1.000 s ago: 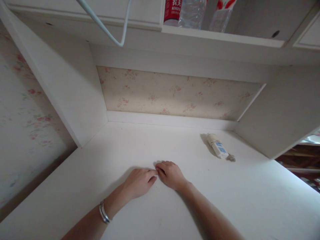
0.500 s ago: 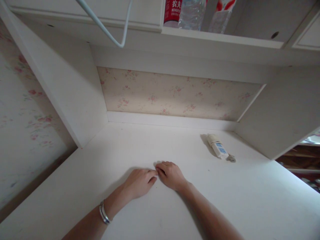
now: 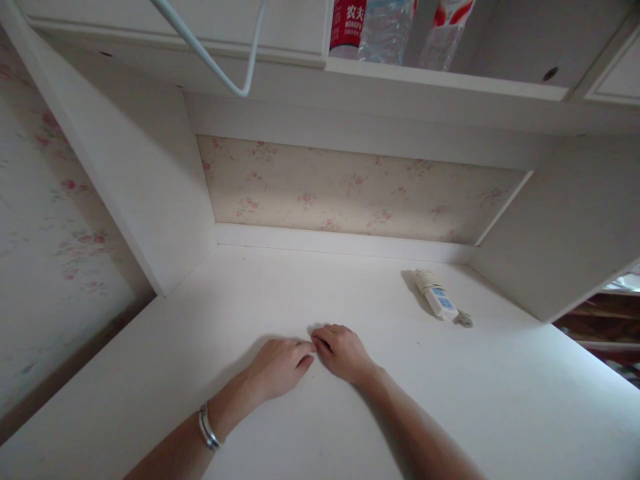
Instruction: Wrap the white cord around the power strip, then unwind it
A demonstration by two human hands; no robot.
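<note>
My left hand (image 3: 283, 365) lies palm down on the white desktop (image 3: 250, 287), its index finger reaching to the fingertips of my right hand (image 3: 343, 350). The left thumb is apart from the fingers, and I see nothing held there. Also resting on the desktop, my right hand has loosely bent fingers, with a dark gap between thumb and index finger. No object shows in it; the undersides of both hands are hidden. A silver bracelet (image 3: 207, 427) is around my left wrist.
A white power strip (image 3: 443, 303) with its cord coiled lies at the back right. Plastic bottles (image 3: 387, 30) stand on the shelf above. A pale bent lamp arm or cable (image 3: 215, 63) hangs at upper left. Side panels (image 3: 125, 167) flank the desk; floral wallpaper (image 3: 330, 193) covers the back.
Both hands have kept their place and pose. The camera view has shifted very slightly.
</note>
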